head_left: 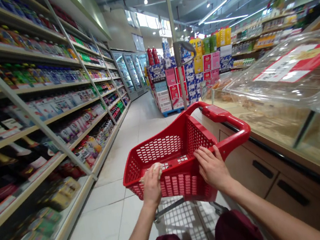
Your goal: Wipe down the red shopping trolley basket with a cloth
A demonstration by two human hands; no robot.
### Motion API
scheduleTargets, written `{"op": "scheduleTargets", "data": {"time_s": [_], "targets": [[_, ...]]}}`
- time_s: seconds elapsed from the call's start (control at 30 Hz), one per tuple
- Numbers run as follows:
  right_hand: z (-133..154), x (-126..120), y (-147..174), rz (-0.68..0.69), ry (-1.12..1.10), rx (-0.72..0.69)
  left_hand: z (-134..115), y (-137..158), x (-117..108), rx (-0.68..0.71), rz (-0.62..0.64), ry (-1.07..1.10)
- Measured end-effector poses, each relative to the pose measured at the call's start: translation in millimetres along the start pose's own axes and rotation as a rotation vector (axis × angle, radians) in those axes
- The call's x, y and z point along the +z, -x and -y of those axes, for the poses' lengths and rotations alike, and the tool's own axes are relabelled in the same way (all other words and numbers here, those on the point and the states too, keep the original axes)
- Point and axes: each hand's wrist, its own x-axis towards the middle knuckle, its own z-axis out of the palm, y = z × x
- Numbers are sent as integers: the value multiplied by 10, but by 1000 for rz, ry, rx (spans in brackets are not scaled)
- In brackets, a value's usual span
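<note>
A red plastic shopping cart (176,177) stands side-on in front of me, its handle (229,119) toward the right; no goods show in its basket. My left hand (152,185) is closed over a pale, crumpled cloth (156,167) and presses it on the near rim, toward the cart's front end. Only a little of the cloth shows past the fingers. My right hand (212,166) grips the near rim by the handle end, fingers bent over the edge. Its thumb is partly hidden.
Shelves (62,94) of bottled drinks and packs line the left side. On the right is a wooden counter (262,161) with clear plastic lids (292,64). Ahead, stacked drink cartons (173,90) stand behind a metal pole (172,26). Glass-door fridges (130,72) are farther back. The floor (113,207) is tiled.
</note>
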Motion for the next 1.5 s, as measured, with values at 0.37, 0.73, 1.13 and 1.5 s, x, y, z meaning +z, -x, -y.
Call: {"op": "scheduleTargets", "data": {"time_s": [0.37, 0.73, 1.13, 1.5], "targets": [[-144, -56, -6, -24, -16, 0, 254, 45, -128, 31, 44, 40], [-209, -69, -2, 51, 23, -36, -506, -325, 186, 163, 115, 127], [-376, 44, -95, 43, 33, -24, 637, 338, -192, -66, 2, -154], [-130, 347, -63, 265, 30, 69, -182, 418, 30, -66, -61, -119]]}}
